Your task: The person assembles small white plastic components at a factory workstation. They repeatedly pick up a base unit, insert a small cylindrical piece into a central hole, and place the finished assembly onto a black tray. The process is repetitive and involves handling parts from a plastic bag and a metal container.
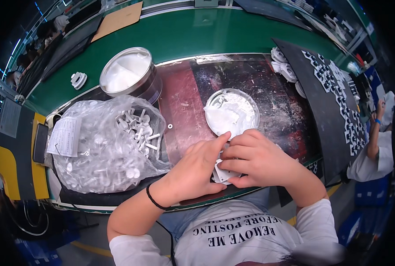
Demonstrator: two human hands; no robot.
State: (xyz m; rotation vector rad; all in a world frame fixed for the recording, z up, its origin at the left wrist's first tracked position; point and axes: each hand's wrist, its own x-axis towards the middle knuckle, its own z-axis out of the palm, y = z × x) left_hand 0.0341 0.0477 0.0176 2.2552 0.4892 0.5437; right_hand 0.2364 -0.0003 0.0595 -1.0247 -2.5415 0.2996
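Note:
At the table's front edge, a white plastic part [223, 174] with small dark holes is held between my two hands. My left hand [197, 167] grips it from the left, its thumb along the near side and its index finger pointing up toward the lid. My right hand [258, 158] closes over it from the right with curled fingers, hiding much of the part. Just beyond my fingertips lies a round metal lid [256, 103] smeared with white paste. A clear plastic bag [95, 150] full of white stemmed plastic pieces [141, 131] sits left of my left hand.
Behind the bag stands a metal tin [155, 84] with white contents. A small white ring [170, 126] lies mid-table. On the right, a dark board [310, 93] carries rows of white-and-black parts, beside several white parts [284, 68]. A co-worker's arm [374, 133] shows far right.

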